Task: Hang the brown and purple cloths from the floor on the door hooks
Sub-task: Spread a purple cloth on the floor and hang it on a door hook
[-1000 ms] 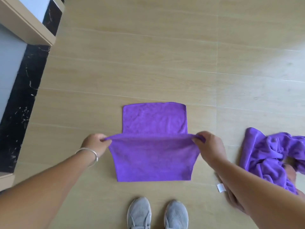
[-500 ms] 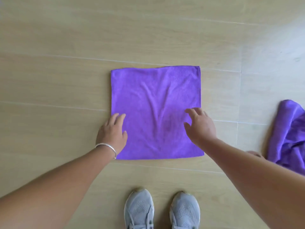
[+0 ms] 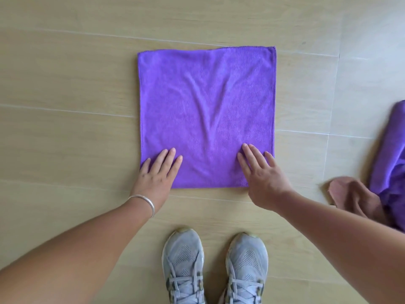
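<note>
Two purple cloths and one brown cloth [image 3: 355, 199] lie on the floor [image 3: 65, 106]. The flat purple cloth [image 3: 206, 115] sits under both hands: left hand [image 3: 156, 175] and right hand [image 3: 262, 175] now press straight, slightly spread fingers [image 3: 173, 155] on its near corners, lower than half a second ago; the crumpled purple cloth [image 3: 392, 154] lies right of them

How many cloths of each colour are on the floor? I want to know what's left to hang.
Purple cloths: 2, one spread flat under both hands, one crumpled at the right edge
Brown cloths: 1, crumpled beside the bunched purple one
Total: 3
</note>
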Demonstrator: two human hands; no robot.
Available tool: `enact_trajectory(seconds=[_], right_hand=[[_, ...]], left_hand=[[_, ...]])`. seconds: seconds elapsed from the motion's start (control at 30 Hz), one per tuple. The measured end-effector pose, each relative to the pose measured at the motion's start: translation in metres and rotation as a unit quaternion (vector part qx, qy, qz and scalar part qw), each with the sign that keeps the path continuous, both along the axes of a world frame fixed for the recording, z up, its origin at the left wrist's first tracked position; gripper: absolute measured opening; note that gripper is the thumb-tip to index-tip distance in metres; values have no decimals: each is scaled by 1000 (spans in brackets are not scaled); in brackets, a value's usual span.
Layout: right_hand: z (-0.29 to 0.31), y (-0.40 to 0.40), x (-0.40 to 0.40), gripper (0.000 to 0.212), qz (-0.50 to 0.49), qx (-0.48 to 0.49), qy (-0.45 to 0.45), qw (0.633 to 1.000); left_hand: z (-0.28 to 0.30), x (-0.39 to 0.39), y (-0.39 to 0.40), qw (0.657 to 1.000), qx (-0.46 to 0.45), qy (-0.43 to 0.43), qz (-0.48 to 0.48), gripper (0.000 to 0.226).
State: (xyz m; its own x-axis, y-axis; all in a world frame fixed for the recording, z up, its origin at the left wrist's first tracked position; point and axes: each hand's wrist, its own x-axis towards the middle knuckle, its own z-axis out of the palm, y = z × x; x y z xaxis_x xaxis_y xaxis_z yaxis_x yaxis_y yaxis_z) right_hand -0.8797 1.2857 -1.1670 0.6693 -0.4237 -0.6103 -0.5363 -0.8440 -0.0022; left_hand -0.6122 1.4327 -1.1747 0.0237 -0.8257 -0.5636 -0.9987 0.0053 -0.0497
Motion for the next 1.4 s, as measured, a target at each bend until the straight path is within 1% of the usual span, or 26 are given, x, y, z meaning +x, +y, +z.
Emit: enact_trajectory(seconds=[0.07, 0.17, 0.23, 0.27, 0.33, 0.37, 0.43, 0.53, 0.63, 0.77, 0.83, 0.93, 1.0, 1.07, 1.23, 1.3, 1.4], right_hand=[[-1, 1, 2, 66, 6, -18, -5, 1000], [5, -3, 5, 60, -22, -13, -4, 1000], [14, -9, 10, 59, -58, -4, -12, 998], [19, -12, 13, 56, -80, -5, -15, 997], [35, -20, 18, 43, -111, -11, -12, 994], [42, -24, 19, 37, -121, -11, -6, 993], [64, -31, 19, 35, -136, -4, 0, 991], [102, -41, 16, 41, -146, 12, -13, 989], [150, -55, 21, 46, -139, 32, -12, 990], [216, -78, 29, 37, -113, 26, -6, 993], [254, -93, 34, 32, -95, 8, 0, 995], [311, -112, 37, 31, -74, -23, 16, 997], [354, -123, 40, 32, -64, -40, 32, 997], [396, -133, 43, 33, -62, -52, 44, 996], [507, -149, 46, 33, -91, -34, 36, 995], [552, -153, 46, 34, -93, -26, 22, 995], [617, -161, 45, 34, -91, -42, 0, 995]], left_hand=[[3, 5, -1, 999, -40, 4, -28, 67], [11, 14, -13, 993, -99, 36, -47, 61], [21, 18, -22, 994, -82, 57, -39, 61], [27, 21, -26, 997, -48, 50, -19, 59], [41, 26, -34, 1000, 19, 20, 14, 51], [48, 29, -37, 999, 27, 12, 25, 45], [70, 35, -43, 998, 28, 20, 43, 41], [103, 46, -49, 994, 11, 87, 73, 51], [149, 56, -62, 987, 2, 124, 99, 58], [211, 70, -88, 986, -5, 131, 98, 59], [247, 77, -105, 990, -7, 116, 80, 54], [300, 84, -128, 995, -24, 77, 53, 29], [340, 86, -145, 997, -27, 56, 56, 22], [381, 88, -159, 997, -15, 43, 55, 19], [496, 88, -178, 1000, 21, -9, -10, 20], [546, 88, -182, 999, 36, -15, -10, 22], [619, 88, -189, 998, 50, -23, -5, 21]])
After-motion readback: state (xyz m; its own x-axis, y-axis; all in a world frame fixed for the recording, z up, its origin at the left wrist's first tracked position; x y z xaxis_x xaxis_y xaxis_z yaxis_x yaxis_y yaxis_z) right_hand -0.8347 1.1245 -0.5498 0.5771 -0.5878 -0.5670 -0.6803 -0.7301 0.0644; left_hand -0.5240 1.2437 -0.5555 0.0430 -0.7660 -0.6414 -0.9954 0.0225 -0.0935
